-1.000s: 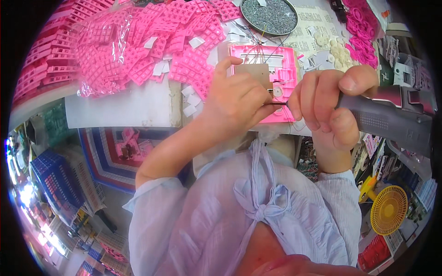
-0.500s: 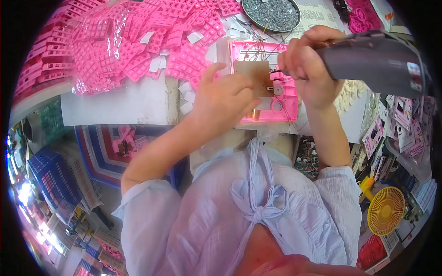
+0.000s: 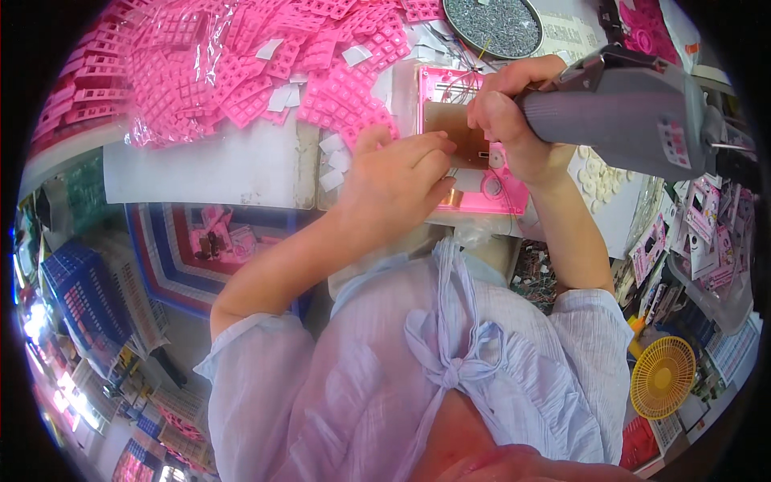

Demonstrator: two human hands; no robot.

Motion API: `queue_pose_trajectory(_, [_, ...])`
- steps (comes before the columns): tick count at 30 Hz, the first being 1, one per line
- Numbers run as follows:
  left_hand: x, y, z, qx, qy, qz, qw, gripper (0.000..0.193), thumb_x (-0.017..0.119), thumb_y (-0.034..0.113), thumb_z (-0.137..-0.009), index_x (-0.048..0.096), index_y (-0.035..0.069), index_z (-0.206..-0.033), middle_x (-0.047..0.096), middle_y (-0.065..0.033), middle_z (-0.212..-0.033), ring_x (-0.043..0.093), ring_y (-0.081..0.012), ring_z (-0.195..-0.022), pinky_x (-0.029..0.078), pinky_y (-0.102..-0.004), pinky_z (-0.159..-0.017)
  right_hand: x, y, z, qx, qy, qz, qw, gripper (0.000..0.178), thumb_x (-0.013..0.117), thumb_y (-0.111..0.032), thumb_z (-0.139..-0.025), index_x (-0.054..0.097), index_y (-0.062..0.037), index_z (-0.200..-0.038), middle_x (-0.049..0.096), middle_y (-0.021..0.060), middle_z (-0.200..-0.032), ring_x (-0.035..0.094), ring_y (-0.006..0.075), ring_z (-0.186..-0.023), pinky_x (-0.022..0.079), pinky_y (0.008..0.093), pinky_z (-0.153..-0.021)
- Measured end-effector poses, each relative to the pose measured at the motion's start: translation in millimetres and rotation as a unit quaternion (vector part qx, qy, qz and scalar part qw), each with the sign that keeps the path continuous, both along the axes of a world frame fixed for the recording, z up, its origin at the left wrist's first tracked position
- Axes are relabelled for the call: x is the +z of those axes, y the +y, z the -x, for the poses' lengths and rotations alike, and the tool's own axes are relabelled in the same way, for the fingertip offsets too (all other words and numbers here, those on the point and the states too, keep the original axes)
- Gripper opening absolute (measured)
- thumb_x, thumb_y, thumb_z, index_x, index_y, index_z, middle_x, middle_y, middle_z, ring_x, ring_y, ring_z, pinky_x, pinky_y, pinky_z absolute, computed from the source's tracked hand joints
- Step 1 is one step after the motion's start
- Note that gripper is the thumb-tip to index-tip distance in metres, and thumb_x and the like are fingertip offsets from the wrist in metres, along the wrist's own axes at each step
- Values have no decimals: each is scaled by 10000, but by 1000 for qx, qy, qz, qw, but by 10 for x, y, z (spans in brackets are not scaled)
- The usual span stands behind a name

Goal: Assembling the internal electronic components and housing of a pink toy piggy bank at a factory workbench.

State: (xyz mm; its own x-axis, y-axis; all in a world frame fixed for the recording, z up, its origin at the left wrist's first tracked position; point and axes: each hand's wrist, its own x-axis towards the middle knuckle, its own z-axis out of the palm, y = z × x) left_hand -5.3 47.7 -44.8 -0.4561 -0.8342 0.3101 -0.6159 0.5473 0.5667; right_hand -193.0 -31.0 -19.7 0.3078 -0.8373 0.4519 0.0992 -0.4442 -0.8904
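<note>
A pink plastic housing (image 3: 514, 197) lies on the table in front of me, with a brown circuit board (image 3: 459, 128) on it. My left hand (image 3: 395, 173) bends its fingers over the board's left side, with the thumb near the lower edge. My right hand (image 3: 518, 120) is closed round the front end of a grey electric screwdriver (image 3: 614, 112), which lies nearly level and reaches out to the right. The hand covers the board's upper right corner, and the driver's tip is hidden behind it. Thin wires (image 3: 466, 76) run from the housing's top.
Pink key pads (image 3: 345, 100) pile up at the far left, partly under clear plastic. A round tray of small screws (image 3: 494, 28) stands behind the housing. Cream-coloured small parts (image 3: 598, 181) lie to its right. Below the table's left edge is a blue crate (image 3: 161, 277); a yellow fan (image 3: 662, 377) stands lower right.
My right hand and the screwdriver have moved left over the board; the tip, visible before, is now covered. The whole view has shifted slightly. My left hand stays at the board.
</note>
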Motion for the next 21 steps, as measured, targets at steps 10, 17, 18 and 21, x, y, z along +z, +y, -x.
queue_pose_trajectory(10, [28, -155, 118, 33, 134, -3, 990, 82, 763, 164, -860, 721, 144, -927, 765, 13, -972, 727, -168, -919, 252, -583, -1149, 509, 114, 103, 186, -163, -49, 968, 409, 622, -271, -1027, 454, -129, -1372, 474, -29, -648, 433, 119, -576, 444, 311, -545])
queue_pose_trajectory(17, [31, -312, 163, 5, 124, 56, 991, 137, 799, 201, -823, 739, 158, -938, 765, 0, -898, 732, -184, -838, 282, -594, -1144, 428, 135, 134, 165, -163, -43, 972, 372, 619, -249, -1021, 470, -121, -1337, 469, -18, -643, 444, 124, -569, 443, 314, -539])
queue_pose_trajectory(18, [75, -405, 147, -22, 113, 30, 993, 140, 802, 220, -816, 739, 153, -921, 761, -5, -886, 731, -187, -828, 299, -596, -1131, 401, 108, 155, 164, -172, -44, 970, 372, 619, -243, -1018, 473, -120, -1337, 463, -18, -639, 439, 125, -568, 441, 313, -538])
queue_pose_trajectory(21, [275, -1018, 82, -78, 161, -91, 980, 176, 811, 277, -788, 741, 136, -867, 744, -17, -852, 725, -191, -839, 348, -602, -1094, 339, 103, 121, 129, -231, -77, 961, 390, 664, -139, -956, 475, -39, -1283, 498, 26, -649, 475, 133, -537, 486, 330, -541])
